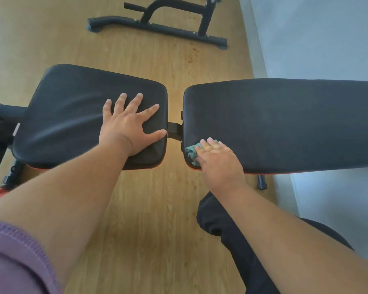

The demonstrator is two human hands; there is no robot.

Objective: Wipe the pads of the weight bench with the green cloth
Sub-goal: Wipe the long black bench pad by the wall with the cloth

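The left hand (129, 126) lies flat on the seat pad (77, 115), fingers straight and spread wide, holding nothing. The thumb tip reaches the pad's edge, right beside the metal bracket (174, 131) that joins the two pads. The spread, palm-down placing looks like a brace: it steadies the person's lean over the bench and probably keeps the bench from shifting under the wiping.

The right hand (218, 161) presses the green cloth (190, 152) onto the near corner of the long back pad (285, 124). Its fingers are fairly straight and close together, laid over the cloth rather than wrapped round it. The cloth is bunched under the fingers, and only a crumpled part shows past the fingertips, toward the gap between the pads. Whether the thumb tucks under any fold cannot be told. A flat hand spreads pressure over the cloth, which suits wiping a padded surface.

Ahead of the right fingers and away to the hand's outer side, the back pad stretches on uncovered, so much of it likely still needs a pass. Faint streaks show on the seat pad beyond the left fingers; whether they are wipe marks or only sheen is unclear.

Further beyond both sets of fingertips, a black metal frame (157, 24) stands on the wooden floor (136, 209), well apart from the bench. The person's dark trouser leg (232, 230) sits below the right wrist.
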